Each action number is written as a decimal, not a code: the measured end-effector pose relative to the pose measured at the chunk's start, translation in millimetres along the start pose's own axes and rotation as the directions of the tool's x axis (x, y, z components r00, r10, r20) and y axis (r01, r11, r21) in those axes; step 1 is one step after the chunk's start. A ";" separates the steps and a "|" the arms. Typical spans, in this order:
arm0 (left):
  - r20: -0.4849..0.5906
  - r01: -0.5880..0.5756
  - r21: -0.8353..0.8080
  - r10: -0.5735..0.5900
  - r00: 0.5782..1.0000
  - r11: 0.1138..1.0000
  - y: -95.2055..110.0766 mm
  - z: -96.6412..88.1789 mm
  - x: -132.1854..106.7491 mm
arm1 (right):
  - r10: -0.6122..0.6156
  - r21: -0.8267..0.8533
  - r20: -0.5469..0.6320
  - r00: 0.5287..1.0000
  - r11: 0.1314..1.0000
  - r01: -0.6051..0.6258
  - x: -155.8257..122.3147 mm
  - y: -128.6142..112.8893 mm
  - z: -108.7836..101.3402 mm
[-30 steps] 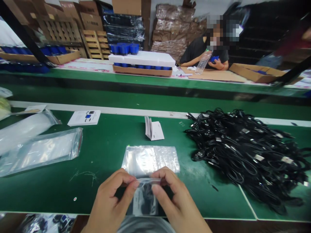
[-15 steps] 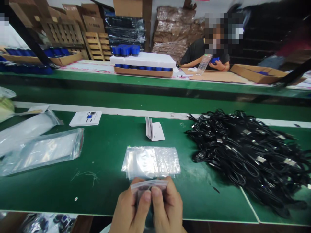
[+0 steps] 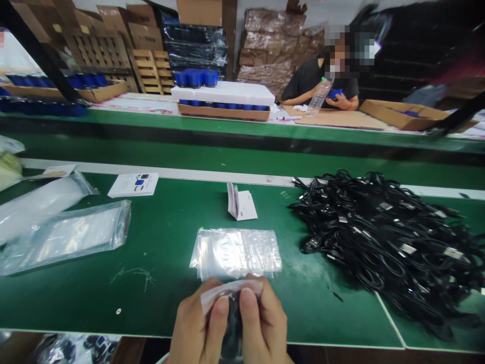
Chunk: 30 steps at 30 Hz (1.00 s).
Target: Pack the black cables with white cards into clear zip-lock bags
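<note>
Both hands are together at the bench's near edge, gripping one clear plastic zip bag (image 3: pixel 232 288) by its top. My left hand (image 3: pixel 197 318) pinches the left side, thumb on the near face. My right hand (image 3: pixel 264 318) holds the right side the same way. Something dark shows through the bag between the thumbs; black cable seems likely, but it is blurred. Just beyond the fingers lies a flat stack of clear zip bags (image 3: pixel 238 252). Behind that, a folded white leaflet stack (image 3: pixel 244 205) stands partly open. To the right spreads a big heap of black cables (image 3: pixel 375 242) with silver plugs.
Large clear plastic packs (image 3: pixel 87 232) lie at left, near a stack of printed cards (image 3: pixel 134 185). Across the green conveyor (image 3: pixel 170 144), a person (image 3: pixel 322 86) holds a blue item beside a plastic bottle (image 3: pixel 319 98). Below the bench's front edge are bagged items (image 3: pixel 79 349).
My thumbs have moved apart, and more of the dark content shows between them. The bag's top edge has bent upward in the middle. The things on the bench have stayed put.
</note>
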<state>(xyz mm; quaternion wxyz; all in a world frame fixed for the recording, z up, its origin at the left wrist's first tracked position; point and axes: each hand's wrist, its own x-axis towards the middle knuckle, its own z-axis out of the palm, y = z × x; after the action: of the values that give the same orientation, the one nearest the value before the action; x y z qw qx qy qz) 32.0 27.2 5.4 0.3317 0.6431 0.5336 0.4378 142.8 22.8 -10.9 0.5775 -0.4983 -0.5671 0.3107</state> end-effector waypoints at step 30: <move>0.032 0.162 -0.180 -0.159 0.987 0.970 2.6 -30.1 14.9 | -0.010 0.020 0.216 0.976 1.000 0.006 27.5 -16.2 -27.2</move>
<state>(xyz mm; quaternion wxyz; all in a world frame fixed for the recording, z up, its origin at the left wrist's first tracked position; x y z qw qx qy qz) 6.1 40.0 22.9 0.4280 0.5684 0.5389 0.4509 170.2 37.1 17.3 0.5185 -0.4538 -0.6254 0.3662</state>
